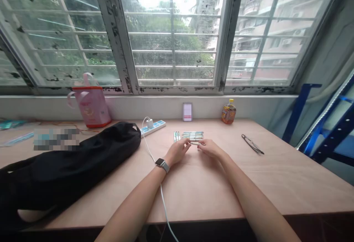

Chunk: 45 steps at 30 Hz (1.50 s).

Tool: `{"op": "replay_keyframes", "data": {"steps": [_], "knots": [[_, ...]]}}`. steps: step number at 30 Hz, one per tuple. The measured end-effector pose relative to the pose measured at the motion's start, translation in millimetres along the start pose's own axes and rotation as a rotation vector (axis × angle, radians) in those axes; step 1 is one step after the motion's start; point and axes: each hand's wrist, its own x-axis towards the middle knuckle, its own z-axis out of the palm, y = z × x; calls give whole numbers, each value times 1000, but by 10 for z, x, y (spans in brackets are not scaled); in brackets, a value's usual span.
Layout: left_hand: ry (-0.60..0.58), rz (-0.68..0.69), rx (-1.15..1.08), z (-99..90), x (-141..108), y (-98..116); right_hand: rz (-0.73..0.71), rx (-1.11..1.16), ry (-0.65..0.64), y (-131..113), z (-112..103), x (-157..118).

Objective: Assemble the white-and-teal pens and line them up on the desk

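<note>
Wooden desk (249, 186) lies beneath the left hand (177, 151) and right hand (212, 149), both curled inward, pinching one pen (195, 143).

The left hand (178, 151) and right hand (212, 149) met over the table (279, 175), a pen (195, 143) between them, with more pens (193, 135) at 12 o'clock, a bottle (228, 112) at 1, eyeglasses (252, 144) at 3, a bag (74, 153) at 9 and a power strip (153, 128) at 10.

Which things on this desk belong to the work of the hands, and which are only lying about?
Part of the work:
left hand
right hand
pen held between them
row of pens
small group of pens

Only lying about:
black bag
power strip
juice bottle
pink bag
</note>
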Motion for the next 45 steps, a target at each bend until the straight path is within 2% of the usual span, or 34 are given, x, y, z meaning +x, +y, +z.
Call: {"op": "replay_keyframes", "data": {"steps": [5, 10, 20, 27, 32, 42, 45], "knots": [[-57, -14, -12, -46, 3, -1, -49, 98, -32, -18, -2, 16], [-148, -17, -62, -60, -15, 19, -22, 139, -93, 32, 0, 32], [-156, -6, -97, -23, -2, 51, 15, 154, -140, -14, 3, 7], [-117, -101, -273, -35, -1, 93, 15, 250, -140, -22, -10, 3], [-117, -119, -305, -47, -7, 104, 40, 290, -96, 5, 26, 22], [-129, -154, -390, -38, 4, 49, -37, 270, 64, -38, 65, 12], [-96, -186, -414, -11, 11, 38, -67, 202, 100, -61, 77, 9]]}}
